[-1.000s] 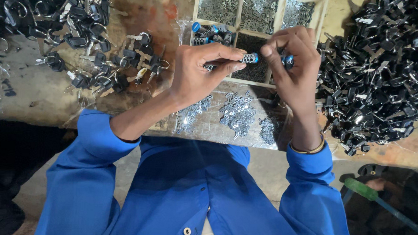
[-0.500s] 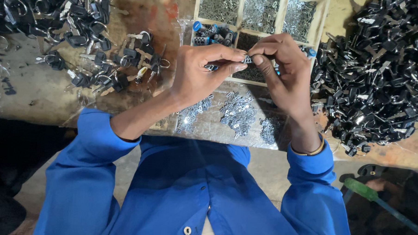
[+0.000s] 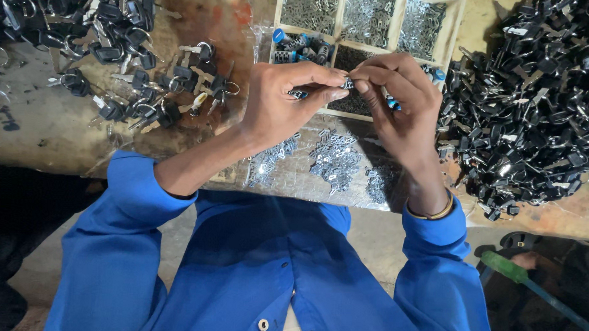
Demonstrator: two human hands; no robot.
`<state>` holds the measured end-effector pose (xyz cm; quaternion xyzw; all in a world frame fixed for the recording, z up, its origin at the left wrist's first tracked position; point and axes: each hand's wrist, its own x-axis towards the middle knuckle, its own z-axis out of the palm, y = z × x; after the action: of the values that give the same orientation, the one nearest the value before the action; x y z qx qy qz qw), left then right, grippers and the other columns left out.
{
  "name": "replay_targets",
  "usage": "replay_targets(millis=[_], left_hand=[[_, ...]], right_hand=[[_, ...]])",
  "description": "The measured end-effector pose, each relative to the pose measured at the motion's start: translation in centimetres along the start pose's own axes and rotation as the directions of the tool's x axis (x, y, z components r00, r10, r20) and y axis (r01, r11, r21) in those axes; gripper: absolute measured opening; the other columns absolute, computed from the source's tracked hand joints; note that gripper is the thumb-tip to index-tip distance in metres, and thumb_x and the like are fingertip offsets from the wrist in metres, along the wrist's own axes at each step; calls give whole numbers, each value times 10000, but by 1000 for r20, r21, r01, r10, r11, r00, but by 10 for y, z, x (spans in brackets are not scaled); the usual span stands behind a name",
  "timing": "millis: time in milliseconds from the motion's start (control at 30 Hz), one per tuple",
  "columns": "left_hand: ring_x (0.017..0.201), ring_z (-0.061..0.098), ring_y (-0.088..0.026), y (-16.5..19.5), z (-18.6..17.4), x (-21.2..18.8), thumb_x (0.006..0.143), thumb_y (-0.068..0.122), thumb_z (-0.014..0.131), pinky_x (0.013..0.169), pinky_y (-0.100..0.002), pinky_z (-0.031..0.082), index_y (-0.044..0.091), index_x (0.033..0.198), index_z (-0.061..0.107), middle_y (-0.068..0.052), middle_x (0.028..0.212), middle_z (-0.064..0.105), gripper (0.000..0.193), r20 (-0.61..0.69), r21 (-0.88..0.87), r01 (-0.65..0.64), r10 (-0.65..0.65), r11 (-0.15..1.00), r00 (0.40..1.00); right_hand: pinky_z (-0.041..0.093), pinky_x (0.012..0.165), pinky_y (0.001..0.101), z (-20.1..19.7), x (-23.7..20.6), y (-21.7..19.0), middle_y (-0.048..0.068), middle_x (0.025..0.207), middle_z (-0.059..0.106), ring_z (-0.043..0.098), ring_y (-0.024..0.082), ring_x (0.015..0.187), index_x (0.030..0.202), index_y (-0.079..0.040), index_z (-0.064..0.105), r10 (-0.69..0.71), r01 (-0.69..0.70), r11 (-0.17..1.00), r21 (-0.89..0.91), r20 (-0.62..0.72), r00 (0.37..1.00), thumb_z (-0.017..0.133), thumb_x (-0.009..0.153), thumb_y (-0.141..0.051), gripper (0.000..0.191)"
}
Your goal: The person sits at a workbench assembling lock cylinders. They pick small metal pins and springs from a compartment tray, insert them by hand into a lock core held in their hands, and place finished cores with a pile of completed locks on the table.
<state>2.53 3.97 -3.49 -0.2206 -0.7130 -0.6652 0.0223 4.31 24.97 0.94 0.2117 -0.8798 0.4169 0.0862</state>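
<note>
My left hand and my right hand meet over the bench, fingertips together on a small metal lock cylinder. The left thumb and forefinger pinch its near end, where a dark part sticks out below. My right fingers close on the other end, and a blue-tipped piece shows under the right palm. Beneath the hands lie small piles of shiny metal pieces on a clear plastic sheet.
A wooden compartment tray holds small metal parts and blue-capped cylinders. A large heap of black-headed keys lies right, more keys at the top left, a few loose ones nearby. A green-handled tool lies low right.
My right hand has moved left and its fingers have closed in on the cylinder; the blue-tipped piece it held up is now tucked under the palm. The left hand has barely moved.
</note>
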Motion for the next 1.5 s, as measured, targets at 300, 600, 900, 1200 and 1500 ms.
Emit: replay_targets(millis=[300, 600, 900, 1200, 1500], left_hand=[[988, 795, -180, -3, -1, 0, 921, -13, 822, 857, -280, 680, -2, 1055, 767, -119, 1063, 789, 145, -14, 2, -23, 23, 1000, 1000], [1011, 791, -194, -3, -2, -1, 922, -21, 816, 878, -288, 676, -11, 1059, 765, -127, 1074, 786, 146, -5, 11, -29, 29, 1000, 1000], [1004, 793, -193, -2, 0, -1, 921, -23, 812, 868, -288, 673, -16, 1054, 762, -131, 1071, 786, 142, -11, -11, -7, 7, 1000, 1000], [1011, 791, -196, -3, -1, 0, 919, -19, 817, 869, -288, 674, -6, 1053, 768, -128, 1075, 786, 143, -6, 17, -30, 30, 999, 1000], [1008, 791, -196, -5, -3, -2, 928, -33, 810, 874, -288, 681, -2, 1051, 767, -135, 1088, 782, 133, -3, -23, -50, 50, 998, 999]], right_hand=[[556, 916, 286, -1, -1, -1, 100, 1168, 678, 690, 189, 1062, 1211, 7, 731, 27, -34, 992, 124, 57, 998, 723, 1065, 76, 162], [553, 888, 258, -3, 0, 3, 105, 1190, 692, 692, 166, 1030, 1156, 14, 755, 57, -64, 966, 249, 36, 998, 754, 993, 104, 186], [570, 903, 282, -9, 2, 0, 115, 1197, 705, 701, 197, 1088, 1191, -3, 767, 65, -80, 986, 147, 100, 993, 750, 1001, 78, 207], [565, 889, 270, -4, -1, 7, 113, 1208, 692, 688, 165, 1051, 1181, -7, 763, 156, -178, 938, 298, 95, 983, 776, 1011, 64, 184], [568, 779, 243, -11, -2, 7, 106, 1209, 705, 698, 134, 907, 1187, 9, 734, 292, -311, 852, 422, 109, 950, 639, 1071, 28, 151]])
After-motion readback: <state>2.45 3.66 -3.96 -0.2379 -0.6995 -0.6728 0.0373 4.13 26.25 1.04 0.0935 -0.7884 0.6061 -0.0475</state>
